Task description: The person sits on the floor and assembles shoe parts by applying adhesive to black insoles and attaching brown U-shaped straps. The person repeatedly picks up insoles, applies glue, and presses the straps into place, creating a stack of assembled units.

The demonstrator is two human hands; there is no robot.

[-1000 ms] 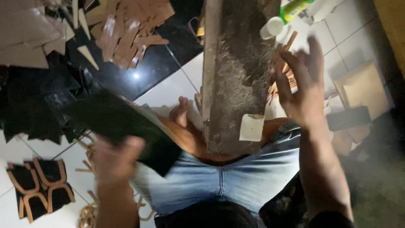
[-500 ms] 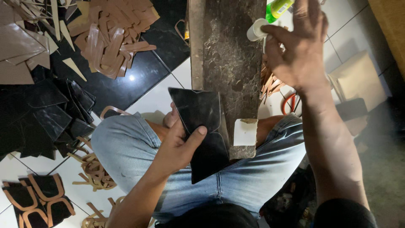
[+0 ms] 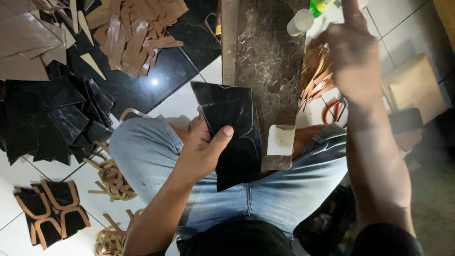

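Observation:
My left hand [image 3: 203, 150] grips a black shiny leather piece [image 3: 232, 130] by its left edge, thumb on top, and holds it over my lap against the near end of a dark stone slab [image 3: 265, 61]. My right hand [image 3: 353, 59] is raised and blurred over the slab's far right side, fingers reaching toward a green glue bottle [image 3: 318, 6] and a white cap [image 3: 299, 22]; whether it holds anything is unclear. A small white pad [image 3: 280, 140] lies on the slab's near end.
Black leather pieces [image 3: 52, 118] are piled at left, tan strips [image 3: 135, 31] lie at the top, more tan strips [image 3: 318, 78] sit right of the slab beside red-handled scissors [image 3: 332, 110]. Trimmed black-and-tan parts [image 3: 50, 211] lie at lower left, a cardboard piece [image 3: 412, 87] at right.
My left hand brought the black leather piece from the left up onto the slab's near end. My right hand moved farther up toward the bottle and cap.

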